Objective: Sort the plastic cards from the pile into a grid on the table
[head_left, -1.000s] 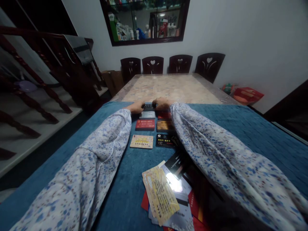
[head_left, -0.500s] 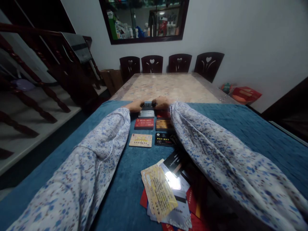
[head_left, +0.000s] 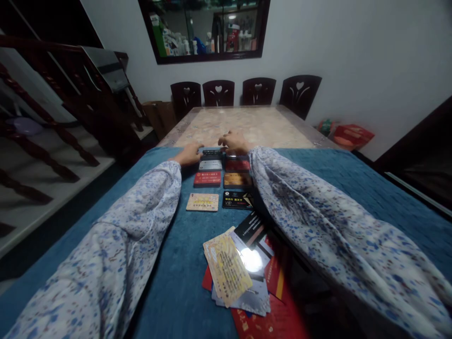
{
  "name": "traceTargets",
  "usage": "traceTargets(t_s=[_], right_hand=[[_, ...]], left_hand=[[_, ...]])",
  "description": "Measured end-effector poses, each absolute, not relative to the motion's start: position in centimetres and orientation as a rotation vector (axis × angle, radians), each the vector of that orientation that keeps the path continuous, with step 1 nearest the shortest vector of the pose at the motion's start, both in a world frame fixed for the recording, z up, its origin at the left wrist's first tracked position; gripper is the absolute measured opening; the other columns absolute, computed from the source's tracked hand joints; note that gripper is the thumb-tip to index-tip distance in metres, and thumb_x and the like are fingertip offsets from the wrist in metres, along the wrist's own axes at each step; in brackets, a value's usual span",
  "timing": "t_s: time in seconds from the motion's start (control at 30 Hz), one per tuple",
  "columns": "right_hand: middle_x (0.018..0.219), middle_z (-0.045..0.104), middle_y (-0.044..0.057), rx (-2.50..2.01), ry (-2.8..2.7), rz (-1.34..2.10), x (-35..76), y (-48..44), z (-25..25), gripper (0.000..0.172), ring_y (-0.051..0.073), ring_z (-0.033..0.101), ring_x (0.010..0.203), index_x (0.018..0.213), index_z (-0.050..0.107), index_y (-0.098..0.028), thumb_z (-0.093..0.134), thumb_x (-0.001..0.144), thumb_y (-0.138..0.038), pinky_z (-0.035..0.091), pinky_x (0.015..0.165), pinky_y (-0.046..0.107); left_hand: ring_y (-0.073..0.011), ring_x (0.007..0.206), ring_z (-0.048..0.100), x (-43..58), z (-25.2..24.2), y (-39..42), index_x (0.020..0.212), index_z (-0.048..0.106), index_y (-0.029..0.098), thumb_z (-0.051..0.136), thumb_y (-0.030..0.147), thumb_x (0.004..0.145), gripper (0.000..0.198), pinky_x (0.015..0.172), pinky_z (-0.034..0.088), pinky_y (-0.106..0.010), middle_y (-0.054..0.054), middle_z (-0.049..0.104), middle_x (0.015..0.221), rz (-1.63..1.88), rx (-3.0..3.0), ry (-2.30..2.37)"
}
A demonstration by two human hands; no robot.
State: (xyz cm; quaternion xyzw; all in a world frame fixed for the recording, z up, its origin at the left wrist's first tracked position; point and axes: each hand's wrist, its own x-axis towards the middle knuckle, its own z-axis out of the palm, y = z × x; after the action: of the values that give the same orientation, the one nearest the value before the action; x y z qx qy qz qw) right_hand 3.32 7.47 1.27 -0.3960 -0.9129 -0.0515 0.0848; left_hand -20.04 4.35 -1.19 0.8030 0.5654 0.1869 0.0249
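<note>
My left hand (head_left: pixel 189 153) is beside the far end of the left column of cards, fingers spread by a black card (head_left: pixel 212 153). Over the far end of the right column is my right hand (head_left: pixel 234 142), its fingers apart and partly hiding what lies beneath. Nearer in the left column lie a silver card (head_left: pixel 210 165), a red card (head_left: pixel 207 178) and a cream-gold card (head_left: pixel 202 202). The right column holds a dark red card (head_left: pixel 237 165), a gold card (head_left: pixel 237 180) and a black VIP card (head_left: pixel 234 199). Several of these look stacked.
Closest to me is a loose pile with cream-gold cards (head_left: pixel 228 268), a black card (head_left: pixel 250 229), silver cards (head_left: pixel 259 297) and a red sheet (head_left: pixel 273 322). A blue cloth (head_left: pixel 169 282) covers the near table (head_left: pixel 247 120). Chairs (head_left: pixel 259 92) line the far side.
Both hands have come off the far cards and opened; the left moved leftward, the right lifted slightly. The view has shifted a little, uncovering more of the black VIP card.
</note>
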Motion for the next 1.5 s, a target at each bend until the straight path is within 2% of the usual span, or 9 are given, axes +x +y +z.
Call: traceTargets(t_s=[0.17,0.33,0.53,0.83,1.17,1.5], right_hand=[[0.119,0.073,0.014,-1.135,-2.7,-0.192,3.8,5.2,2.2,0.036,0.03,0.056,0.11,0.117,0.074,-0.015,0.052,0.088,-0.02,0.039,0.091,0.04],[0.118,0.073,0.015,-1.111,-2.676,-0.263,4.6,2.8,2.6,0.036,0.03,0.056,0.108,0.116,0.073,-0.015,0.046,0.093,-0.018,0.037,0.086,0.04],[0.116,0.074,0.014,-1.09,-2.681,-0.274,5.3,-0.2,2.9,0.03,0.03,0.055,0.109,0.111,0.072,-0.017,0.045,0.099,-0.02,0.034,0.082,0.038],[0.11,0.075,0.013,-0.975,-2.72,-0.239,7.0,-3.7,1.9,0.02,0.028,0.052,0.105,0.102,0.072,-0.018,0.052,0.098,-0.02,0.028,0.078,0.036],[0.107,0.074,0.013,-0.905,-2.721,-0.249,8.2,-7.5,1.4,0.02,0.028,0.051,0.105,0.099,0.071,-0.017,0.052,0.099,-0.023,0.026,0.077,0.036],[0.107,0.073,0.013,-0.817,-2.743,-0.23,8.9,-10.8,0.3,0.022,0.027,0.048,0.104,0.103,0.07,-0.018,0.049,0.1,-0.022,0.026,0.077,0.037]], left_hand=[[-0.0226,0.102,0.065,-19.4,-0.2,2.7,0.113,0.07,0.016,0.053,0.026,0.09,0.031,0.103,0.05,-0.036,-0.011,0.072,0.112,0.681,2.572,1.796],[-0.0246,0.098,0.064,-18.2,0.8,0.3,0.098,0.07,0.017,0.047,0.027,0.095,0.025,0.097,0.05,-0.037,-0.012,0.072,0.102,0.785,2.612,1.767],[-0.0235,0.09,0.062,-17.0,0.7,-2.0,0.088,0.066,0.017,0.046,0.026,0.097,0.023,0.089,0.05,-0.035,-0.011,0.07,0.093,0.885,2.681,1.708],[-0.0213,0.087,0.061,-16.0,-0.4,-5.3,0.092,0.067,0.016,0.046,0.015,0.09,0.021,0.085,0.051,-0.034,-0.009,0.069,0.092,0.968,2.795,1.546],[-0.0232,0.086,0.061,-15.5,-0.7,-10.7,0.092,0.067,0.016,0.048,0.013,0.09,0.019,0.079,0.051,-0.035,-0.011,0.067,0.091,0.905,2.86,1.525],[-0.0229,0.091,0.061,-15.1,-2.1,-15.2,0.095,0.065,0.017,0.045,0.012,0.096,0.021,0.083,0.052,-0.036,-0.01,0.067,0.094,0.951,2.913,1.413]])
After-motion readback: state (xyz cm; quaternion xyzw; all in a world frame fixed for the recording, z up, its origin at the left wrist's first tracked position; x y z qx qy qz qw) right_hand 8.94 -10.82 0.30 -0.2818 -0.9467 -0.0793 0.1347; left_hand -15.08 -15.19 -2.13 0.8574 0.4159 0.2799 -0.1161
